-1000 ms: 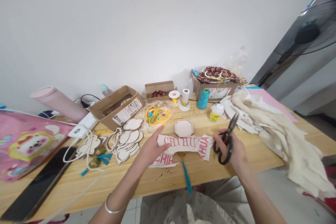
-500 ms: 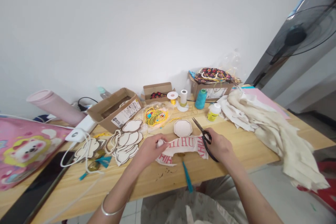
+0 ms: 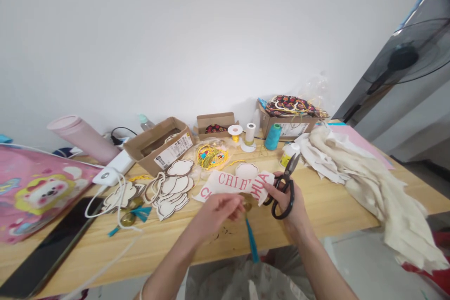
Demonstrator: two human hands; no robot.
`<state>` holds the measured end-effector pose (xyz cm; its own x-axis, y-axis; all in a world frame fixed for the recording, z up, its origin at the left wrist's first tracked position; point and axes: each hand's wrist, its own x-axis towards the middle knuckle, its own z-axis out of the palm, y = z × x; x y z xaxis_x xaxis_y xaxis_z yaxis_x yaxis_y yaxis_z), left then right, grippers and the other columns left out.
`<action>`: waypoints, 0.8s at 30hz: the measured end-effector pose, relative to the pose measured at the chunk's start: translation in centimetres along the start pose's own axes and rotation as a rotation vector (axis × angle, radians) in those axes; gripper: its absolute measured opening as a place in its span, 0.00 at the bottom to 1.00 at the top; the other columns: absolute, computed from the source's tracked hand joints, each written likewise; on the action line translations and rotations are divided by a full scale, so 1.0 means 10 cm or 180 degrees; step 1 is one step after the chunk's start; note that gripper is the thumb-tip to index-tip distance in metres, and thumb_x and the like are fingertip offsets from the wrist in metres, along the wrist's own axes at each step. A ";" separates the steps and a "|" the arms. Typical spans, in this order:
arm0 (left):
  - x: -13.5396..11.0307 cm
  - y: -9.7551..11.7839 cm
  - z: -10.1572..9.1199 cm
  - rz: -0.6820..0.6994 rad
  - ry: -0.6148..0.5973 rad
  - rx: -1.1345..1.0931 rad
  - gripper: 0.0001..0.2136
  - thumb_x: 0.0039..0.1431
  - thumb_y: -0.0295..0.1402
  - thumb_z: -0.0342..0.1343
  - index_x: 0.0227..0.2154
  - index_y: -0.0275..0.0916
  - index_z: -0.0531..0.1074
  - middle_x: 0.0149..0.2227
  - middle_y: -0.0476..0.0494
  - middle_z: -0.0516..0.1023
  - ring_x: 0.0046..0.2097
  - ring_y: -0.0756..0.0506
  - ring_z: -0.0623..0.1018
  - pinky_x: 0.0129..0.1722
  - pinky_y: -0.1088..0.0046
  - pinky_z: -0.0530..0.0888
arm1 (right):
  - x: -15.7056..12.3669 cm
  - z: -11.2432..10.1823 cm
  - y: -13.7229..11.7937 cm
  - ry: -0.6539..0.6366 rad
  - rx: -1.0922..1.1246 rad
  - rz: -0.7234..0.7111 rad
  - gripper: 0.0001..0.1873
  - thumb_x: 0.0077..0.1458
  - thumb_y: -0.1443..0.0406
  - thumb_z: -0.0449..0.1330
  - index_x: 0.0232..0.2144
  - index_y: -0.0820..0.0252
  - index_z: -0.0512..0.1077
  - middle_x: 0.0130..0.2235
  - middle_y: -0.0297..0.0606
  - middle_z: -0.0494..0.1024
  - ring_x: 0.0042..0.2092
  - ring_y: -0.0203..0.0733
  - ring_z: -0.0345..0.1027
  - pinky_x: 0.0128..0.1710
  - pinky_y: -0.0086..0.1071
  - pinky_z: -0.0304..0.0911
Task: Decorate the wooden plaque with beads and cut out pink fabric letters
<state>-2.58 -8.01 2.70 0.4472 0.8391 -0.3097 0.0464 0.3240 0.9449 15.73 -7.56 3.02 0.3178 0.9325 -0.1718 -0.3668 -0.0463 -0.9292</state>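
Observation:
A white cloth strip (image 3: 228, 180) with red printed letters stretches across the table in front of me, its lettering now reading the right way round. My left hand (image 3: 221, 211) is closed at its lower edge, fingers curled; the fingertips are partly hidden. My right hand (image 3: 290, 204) grips black-handled scissors (image 3: 288, 173), blades up and slightly apart, while the thumb presses the strip's right end. Behind the strip, a pale scalloped plaque (image 3: 247, 168) is partly covered. Below it lies a brass bell (image 3: 247, 205) with a teal tassel (image 3: 252, 241).
Cloud-shaped pieces (image 3: 174, 185) lie at left, near an open cardboard box (image 3: 158, 145) and a dark phone-like slab (image 3: 52, 248). Thread spools, including a teal cone (image 3: 273, 137), and a white bottle (image 3: 288, 153) stand behind. Cream cloth (image 3: 355, 173) drapes over the right edge.
The strip has been turned over, so its letters no longer appear reversed. My left hand has moved right and down along it. The scissors now point upward in my right hand.

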 end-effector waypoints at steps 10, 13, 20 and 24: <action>0.09 0.07 0.58 -0.0289 0.0494 -0.2224 0.12 0.49 0.37 0.58 0.36 0.38 0.71 0.38 0.44 0.76 0.36 0.51 0.74 0.33 0.78 0.68 | -0.13 0.06 0.06 -0.0037 0.0356 -0.0003 0.23 0.37 0.64 0.67 0.37 0.57 0.63 0.27 0.29 0.73 0.26 0.36 0.68 0.26 0.29 0.63; 0.09 0.19 0.60 0.0096 0.0575 -0.1664 0.12 0.48 0.38 0.59 0.35 0.37 0.72 0.37 0.44 0.76 0.38 0.50 0.74 0.34 0.78 0.67 | -0.14 0.00 0.09 0.0007 0.0254 -0.0062 0.25 0.36 0.65 0.67 0.38 0.56 0.63 0.29 0.30 0.73 0.30 0.37 0.69 0.28 0.29 0.64; 0.13 0.24 0.48 0.0395 0.0741 -0.0763 0.10 0.42 0.35 0.62 0.26 0.36 0.72 0.27 0.47 0.75 0.31 0.49 0.73 0.34 0.73 0.68 | -0.16 -0.05 -0.01 0.0152 -0.0330 -0.0201 0.25 0.32 0.64 0.68 0.35 0.58 0.63 0.22 0.27 0.70 0.24 0.35 0.65 0.23 0.27 0.61; 0.18 0.21 0.40 0.0602 0.0347 -0.0838 0.15 0.44 0.32 0.61 0.38 0.38 0.70 0.36 0.44 0.76 0.39 0.47 0.74 0.42 0.70 0.68 | -0.17 -0.04 -0.04 0.0053 -0.0352 -0.0218 0.24 0.34 0.63 0.67 0.35 0.58 0.63 0.25 0.30 0.72 0.25 0.36 0.67 0.23 0.29 0.63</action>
<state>1.91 -7.54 4.57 0.3271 0.9323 -0.1544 -0.2668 0.2479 0.9313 15.69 -9.30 3.57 0.3536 0.9287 -0.1114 -0.2453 -0.0228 -0.9692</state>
